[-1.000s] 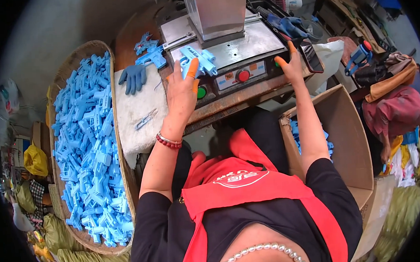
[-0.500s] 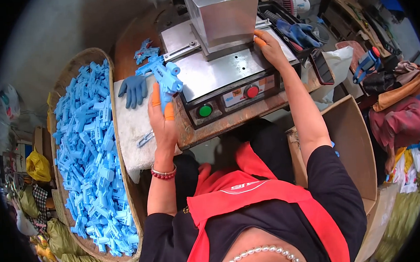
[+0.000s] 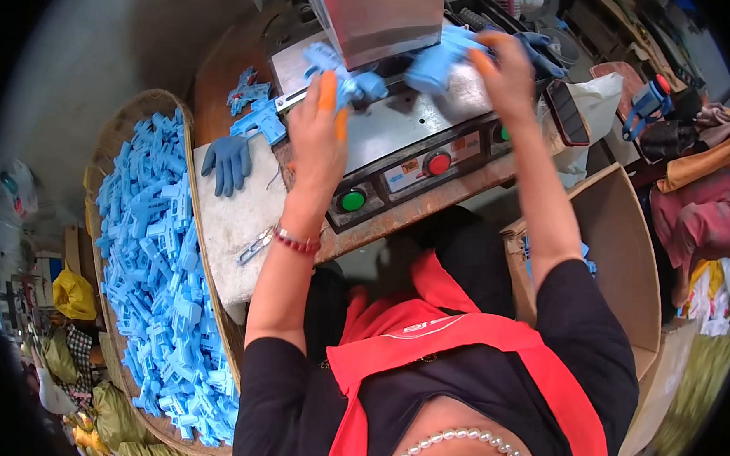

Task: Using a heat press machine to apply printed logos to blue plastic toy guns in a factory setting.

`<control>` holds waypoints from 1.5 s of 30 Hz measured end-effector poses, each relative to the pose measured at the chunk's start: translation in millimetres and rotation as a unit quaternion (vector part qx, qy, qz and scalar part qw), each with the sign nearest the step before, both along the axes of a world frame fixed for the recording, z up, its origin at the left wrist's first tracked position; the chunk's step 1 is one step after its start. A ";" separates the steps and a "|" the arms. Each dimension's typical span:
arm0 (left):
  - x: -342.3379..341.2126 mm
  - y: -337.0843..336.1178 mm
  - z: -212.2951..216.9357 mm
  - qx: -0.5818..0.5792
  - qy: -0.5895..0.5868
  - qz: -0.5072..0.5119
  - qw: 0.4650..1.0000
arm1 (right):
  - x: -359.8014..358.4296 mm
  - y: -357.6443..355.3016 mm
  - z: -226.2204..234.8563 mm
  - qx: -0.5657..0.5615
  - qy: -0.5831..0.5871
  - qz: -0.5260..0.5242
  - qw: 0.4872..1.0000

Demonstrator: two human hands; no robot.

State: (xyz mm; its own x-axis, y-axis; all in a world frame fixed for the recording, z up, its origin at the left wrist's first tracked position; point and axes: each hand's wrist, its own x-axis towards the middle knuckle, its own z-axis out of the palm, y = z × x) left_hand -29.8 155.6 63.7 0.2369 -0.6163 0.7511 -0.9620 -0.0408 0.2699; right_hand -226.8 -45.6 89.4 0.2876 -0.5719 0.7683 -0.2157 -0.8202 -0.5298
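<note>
My left hand (image 3: 319,135), orange covers on its fingertips, grips a light-blue plastic toy gun (image 3: 329,63) at the left front of a press's metal block (image 3: 379,17). My right hand (image 3: 507,78), also with orange fingertip covers, holds a second blue toy gun (image 3: 433,69) at the block's right front; this one is smeared by motion. Both toys are over the press's shiny metal plate (image 3: 413,130). On the press's front panel are a red button (image 3: 437,164) and a green button (image 3: 352,200). Another toy gun (image 3: 263,123) lies beside the press's left edge.
A long woven basket (image 3: 189,146) heaped with blue toy guns (image 3: 156,264) stands at left. A blue glove (image 3: 228,164) lies on a white cloth (image 3: 224,211). An open cardboard box (image 3: 621,239) holding blue pieces is at lower right. A phone (image 3: 568,113) lies right of the press.
My left hand has moved up and right, bringing its toy gun over the plate. My right hand has left the block's side and now holds a toy gun. The block sits higher above the plate.
</note>
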 end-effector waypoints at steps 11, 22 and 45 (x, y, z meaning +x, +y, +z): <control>-2.5 -108.6 -27.3 0.060 -0.059 0.133 0.987 | -148.5 62.7 -17.9 0.112 0.083 -0.055 0.989; 7.4 -62.9 -14.6 0.125 -0.017 0.106 0.986 | -84.7 -10.0 -112.1 0.224 0.086 0.039 0.970; 295.3 268.0 -105.2 0.365 0.117 0.491 0.782 | -106.1 -18.5 -130.3 0.325 0.001 0.094 0.941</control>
State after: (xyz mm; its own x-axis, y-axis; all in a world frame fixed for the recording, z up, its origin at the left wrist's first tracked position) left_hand 265.5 423.5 -41.4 0.9434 -0.2959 0.1495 -0.2984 -0.9544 -0.0062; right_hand -332.8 -64.1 -40.8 0.4314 -0.8601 0.2724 -0.1017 -0.3464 -0.9326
